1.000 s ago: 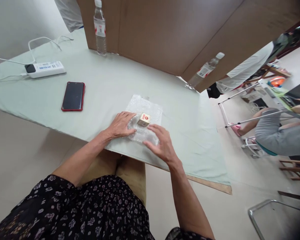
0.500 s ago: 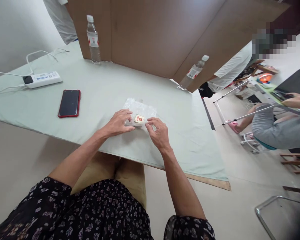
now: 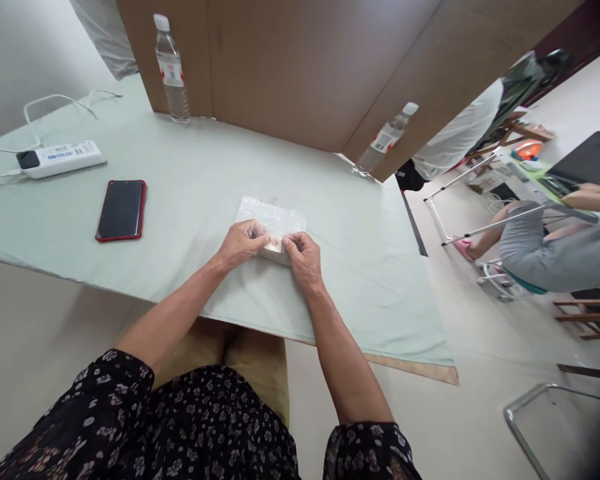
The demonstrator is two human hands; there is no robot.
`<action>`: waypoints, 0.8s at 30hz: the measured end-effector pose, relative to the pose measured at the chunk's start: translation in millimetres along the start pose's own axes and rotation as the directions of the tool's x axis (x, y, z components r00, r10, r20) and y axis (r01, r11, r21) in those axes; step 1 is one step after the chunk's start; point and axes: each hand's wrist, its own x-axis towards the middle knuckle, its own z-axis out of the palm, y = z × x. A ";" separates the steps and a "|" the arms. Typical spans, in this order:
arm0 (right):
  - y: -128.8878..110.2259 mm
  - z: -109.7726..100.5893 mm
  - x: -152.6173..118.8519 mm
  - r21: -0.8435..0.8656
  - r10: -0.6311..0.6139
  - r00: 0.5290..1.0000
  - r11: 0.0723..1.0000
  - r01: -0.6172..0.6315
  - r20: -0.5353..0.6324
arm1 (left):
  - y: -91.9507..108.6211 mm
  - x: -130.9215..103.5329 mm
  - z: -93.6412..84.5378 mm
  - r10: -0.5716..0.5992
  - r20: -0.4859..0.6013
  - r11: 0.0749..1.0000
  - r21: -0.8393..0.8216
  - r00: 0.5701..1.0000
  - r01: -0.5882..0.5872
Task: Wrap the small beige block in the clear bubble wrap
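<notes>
Snugly, the small box (image 3: 275,245) lay under a fold of bubble wrap (image 3: 273,213), which the left hand (image 3: 242,243) and right hand (image 3: 306,259) pinched at either side, on the pale green tablecloth (image 3: 200,173), with a red-edged phone (image 3: 121,210) farther left.

On the counter (image 3: 190,177), a phone (image 3: 122,209) near a white device (image 3: 65,160), plus one bottle (image 3: 172,77) and another bottle (image 3: 383,141) by the cardboard (image 3: 300,67).
</notes>
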 end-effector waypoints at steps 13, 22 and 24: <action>0.2 3.5 -3.6 -0.062 -0.035 0.997 0.998 0.031 -0.064 | -2.9 -0.4 2.9 0.000 -0.035 1.000 0.011 0.999 0.000; -4.6 -6.3 -10.3 -0.375 -0.244 0.954 0.913 0.164 -0.177 | -1.2 -1.9 5.5 -0.015 -0.047 1.000 -0.006 0.999 0.014; -10.5 -8.9 -18.3 -0.513 -0.384 0.911 0.818 0.260 -0.151 | -0.3 -1.9 5.3 -0.013 -0.035 1.000 -0.013 0.999 0.013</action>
